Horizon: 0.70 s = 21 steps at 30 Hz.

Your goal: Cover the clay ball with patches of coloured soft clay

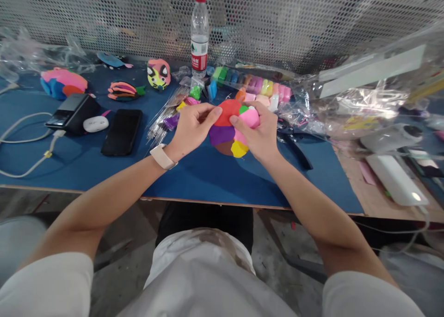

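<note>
Between both hands, above the blue mat, I hold a rounded piece of modelling clay [225,136] with red, purple, brown, yellow, pink and green patches. My left hand [196,125] grips its upper left edge, the thumb lying on the red patch. On the other side, my right hand [259,130] is wrapped round the pink part, its thumb pressing near where red meets pink. The fingers behind the piece are partly hidden. Just beyond it lies a row of coloured clay blocks [265,87] in clear packaging. Dark-handled pliers [299,150] lie to the right of my right hand.
A water bottle [199,39] stands at the back against a perforated metal panel [138,16]. To the left are a phone [122,132], a black device [72,113], a clay mask [158,74] and other clay figures. Plastic wrapping and a white power bank [395,180] lie right.
</note>
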Each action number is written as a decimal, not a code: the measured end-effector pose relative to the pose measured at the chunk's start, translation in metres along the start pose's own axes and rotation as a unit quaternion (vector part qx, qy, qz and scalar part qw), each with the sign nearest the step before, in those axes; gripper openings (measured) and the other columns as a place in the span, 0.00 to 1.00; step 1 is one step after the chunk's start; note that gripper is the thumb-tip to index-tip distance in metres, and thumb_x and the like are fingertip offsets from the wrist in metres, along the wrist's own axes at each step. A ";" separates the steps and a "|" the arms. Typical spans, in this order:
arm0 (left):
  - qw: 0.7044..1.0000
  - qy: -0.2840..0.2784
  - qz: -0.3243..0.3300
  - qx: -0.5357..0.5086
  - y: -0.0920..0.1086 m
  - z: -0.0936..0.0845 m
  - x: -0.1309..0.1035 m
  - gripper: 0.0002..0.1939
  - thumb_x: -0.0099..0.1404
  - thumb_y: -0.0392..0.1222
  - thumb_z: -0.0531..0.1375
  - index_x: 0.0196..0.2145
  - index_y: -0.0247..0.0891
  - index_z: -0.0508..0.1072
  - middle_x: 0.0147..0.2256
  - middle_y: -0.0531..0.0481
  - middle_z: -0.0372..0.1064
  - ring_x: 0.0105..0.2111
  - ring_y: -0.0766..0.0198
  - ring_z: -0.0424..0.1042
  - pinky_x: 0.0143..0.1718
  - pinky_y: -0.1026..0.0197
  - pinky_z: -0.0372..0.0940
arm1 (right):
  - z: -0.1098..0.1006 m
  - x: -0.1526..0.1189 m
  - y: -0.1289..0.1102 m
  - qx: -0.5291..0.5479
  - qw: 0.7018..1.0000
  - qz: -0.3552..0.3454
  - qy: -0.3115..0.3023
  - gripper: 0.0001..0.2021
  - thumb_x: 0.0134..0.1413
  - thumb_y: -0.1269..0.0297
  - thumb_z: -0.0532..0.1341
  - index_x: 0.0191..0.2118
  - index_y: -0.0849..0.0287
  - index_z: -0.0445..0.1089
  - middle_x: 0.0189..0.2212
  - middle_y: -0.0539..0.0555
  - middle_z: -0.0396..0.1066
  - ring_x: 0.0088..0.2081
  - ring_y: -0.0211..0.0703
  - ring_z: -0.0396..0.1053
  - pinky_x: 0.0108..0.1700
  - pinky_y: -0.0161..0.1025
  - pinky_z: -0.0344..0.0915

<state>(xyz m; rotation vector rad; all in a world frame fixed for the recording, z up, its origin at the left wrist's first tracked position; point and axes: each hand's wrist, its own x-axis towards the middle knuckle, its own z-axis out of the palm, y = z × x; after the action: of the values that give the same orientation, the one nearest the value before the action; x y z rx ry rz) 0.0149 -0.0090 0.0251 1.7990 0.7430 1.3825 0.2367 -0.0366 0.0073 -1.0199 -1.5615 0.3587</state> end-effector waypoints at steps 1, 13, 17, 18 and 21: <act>1.000 -0.008 -0.005 -0.006 -0.001 0.001 0.000 0.32 0.74 0.77 0.69 0.36 0.41 0.82 0.33 0.48 0.79 0.36 0.59 0.77 0.35 0.58 0.70 | 0.000 0.000 -0.002 0.005 1.000 -0.002 0.010 0.28 0.59 0.32 0.80 0.55 0.43 0.82 0.47 0.51 0.87 0.47 0.58 0.84 0.52 0.61 0.84; 0.997 -0.072 0.005 0.031 -0.010 -0.001 -0.003 0.37 0.74 0.79 0.67 0.31 0.39 0.79 0.26 0.52 0.69 0.26 0.65 0.65 0.27 0.59 0.55 | 0.006 -0.001 0.000 0.150 0.982 0.112 -0.004 0.28 0.56 0.34 0.82 0.53 0.45 0.83 0.46 0.52 0.87 0.50 0.57 0.87 0.53 0.58 0.87; 0.997 -0.072 -0.024 -0.010 -0.008 0.001 -0.004 0.37 0.73 0.80 0.68 0.34 0.39 0.80 0.29 0.50 0.73 0.28 0.64 0.68 0.28 0.60 0.60 | 0.009 -0.001 -0.020 0.237 0.952 0.193 -0.028 0.30 0.53 0.32 0.83 0.51 0.46 0.82 0.49 0.54 0.89 0.56 0.62 0.87 0.60 0.64 0.87; 0.996 -0.073 -0.037 -0.027 -0.008 0.002 -0.005 0.37 0.73 0.80 0.68 0.35 0.39 0.80 0.30 0.50 0.74 0.29 0.64 0.69 0.29 0.60 0.62 | 0.010 -0.001 -0.023 0.248 0.948 0.198 -0.022 0.30 0.53 0.32 0.83 0.51 0.47 0.82 0.50 0.54 0.89 0.58 0.63 0.87 0.61 0.66 0.87; 0.991 -0.095 -0.076 -0.054 -0.011 0.005 -0.007 0.37 0.69 0.80 0.72 0.33 0.39 0.78 0.30 0.50 0.73 0.28 0.65 0.69 0.29 0.61 0.63 | 0.014 0.000 -0.028 0.265 0.943 0.203 0.002 0.31 0.50 0.32 0.84 0.49 0.46 0.81 0.52 0.54 0.89 0.63 0.64 0.85 0.62 0.67 0.86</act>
<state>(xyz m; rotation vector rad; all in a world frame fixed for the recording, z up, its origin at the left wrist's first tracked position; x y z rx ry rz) 0.0174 -0.0095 0.0114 1.7246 0.6760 1.1129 0.2129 -0.0489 0.0237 -0.8993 -1.1419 1.0035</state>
